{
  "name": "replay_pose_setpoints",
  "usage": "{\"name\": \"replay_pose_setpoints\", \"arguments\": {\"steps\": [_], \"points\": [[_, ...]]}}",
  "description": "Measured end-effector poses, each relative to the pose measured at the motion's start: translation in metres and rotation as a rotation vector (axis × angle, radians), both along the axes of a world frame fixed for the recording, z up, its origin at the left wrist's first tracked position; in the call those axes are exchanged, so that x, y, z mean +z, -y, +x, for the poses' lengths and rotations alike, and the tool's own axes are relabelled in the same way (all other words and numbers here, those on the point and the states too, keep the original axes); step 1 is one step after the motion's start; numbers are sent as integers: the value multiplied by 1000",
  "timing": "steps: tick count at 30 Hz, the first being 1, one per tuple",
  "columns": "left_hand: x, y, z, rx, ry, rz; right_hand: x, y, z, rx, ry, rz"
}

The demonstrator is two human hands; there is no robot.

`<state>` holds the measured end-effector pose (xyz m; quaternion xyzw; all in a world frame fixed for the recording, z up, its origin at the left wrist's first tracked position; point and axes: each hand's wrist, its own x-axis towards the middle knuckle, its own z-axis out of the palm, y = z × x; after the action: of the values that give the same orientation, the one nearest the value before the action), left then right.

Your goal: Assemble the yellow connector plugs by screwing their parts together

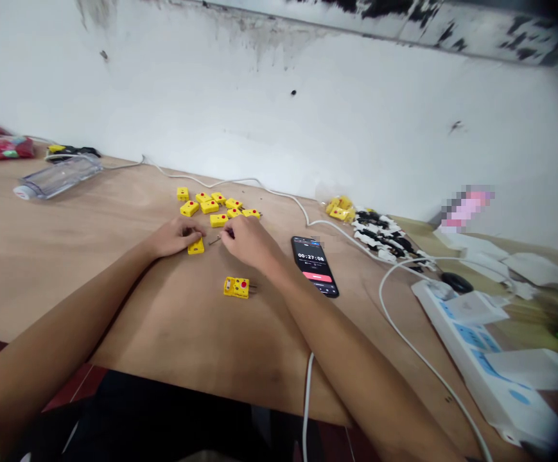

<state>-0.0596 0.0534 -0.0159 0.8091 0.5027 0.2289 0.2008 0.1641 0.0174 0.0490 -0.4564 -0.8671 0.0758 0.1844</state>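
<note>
Left grip (175,236) clenches a yellow rectangular plastic connector (196,246); right grip (250,240) pinches a thin metal pin (214,240) just beside it. A loose pinch could drop the pin onto the wooden counter (115,308).

Left hand (175,236) touches a yellow connector (196,246); right hand (250,240) pinches a metal pin (214,241) (barely visible).

A phone (314,265) lies on the wooden desk (67,218), its screen showing a timer. Off to the right sit a white power strip (471,346) and a black computer mouse (456,282), with a white cable (416,340) looping nearby. Far left, a clear plastic container (60,176) lies near the white wall (279,109).
</note>
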Motion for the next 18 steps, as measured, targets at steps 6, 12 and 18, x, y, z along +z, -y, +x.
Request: {"name": "replay_pose_setpoints", "arguments": {"steps": [6,12,18], "points": [[2,1,1,13,25,12,0,-2,1,1,-5,12],[5,4,2,98,49,26,14,-3,9,-36,-26,28],[12,19,18,91,188,99,40,1,27,-37,-118,56]]}}
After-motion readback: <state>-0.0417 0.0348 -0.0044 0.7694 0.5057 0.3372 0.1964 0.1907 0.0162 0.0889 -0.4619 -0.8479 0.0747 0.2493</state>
